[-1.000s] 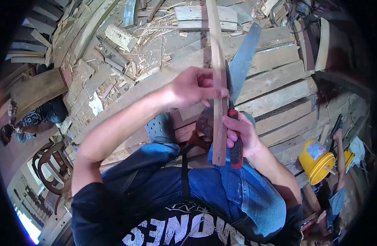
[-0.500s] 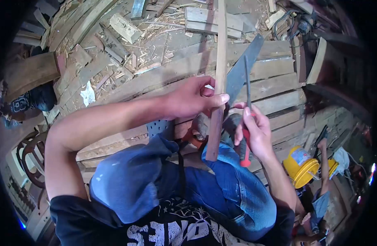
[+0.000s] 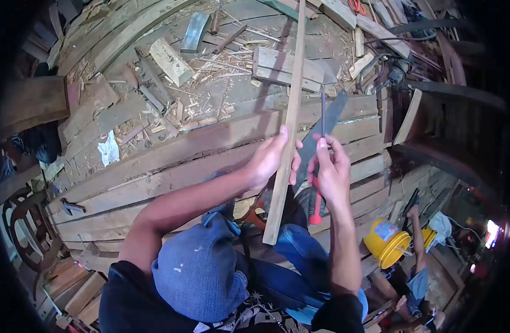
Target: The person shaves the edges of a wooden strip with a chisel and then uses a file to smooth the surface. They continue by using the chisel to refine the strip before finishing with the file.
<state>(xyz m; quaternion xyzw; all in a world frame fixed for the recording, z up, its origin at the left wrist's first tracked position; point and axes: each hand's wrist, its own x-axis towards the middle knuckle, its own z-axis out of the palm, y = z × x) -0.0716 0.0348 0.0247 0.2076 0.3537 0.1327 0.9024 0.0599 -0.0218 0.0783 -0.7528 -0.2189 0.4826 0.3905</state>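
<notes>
A long, narrow wooden strip (image 3: 288, 125) runs from the top of the view down to my lap, tilted slightly. My left hand (image 3: 270, 158) is wrapped round it near its lower part. Just to the right, my right hand (image 3: 331, 166) grips a slim tool with a red handle (image 3: 316, 208), its thin dark shaft (image 3: 323, 114) pointing up. Behind that tool lies a handsaw with a grey blade (image 3: 335, 111); its orange handle (image 3: 255, 215) or a similar orange part shows near my knees, partly hidden.
Wood offcuts (image 3: 171, 62) and shavings litter the plank floor ahead. A yellow bucket (image 3: 385, 244) stands at the right, near another person's bare leg (image 3: 419, 238). Cables and a dark power tool (image 3: 399, 69) lie at the upper right. A curved metal wheel (image 3: 30, 227) is at the left.
The view has shifted. My left hand now wraps the strip from its left side instead of pinching it, and the strip leans more. The red-handled tool is more upright, still in my right hand.
</notes>
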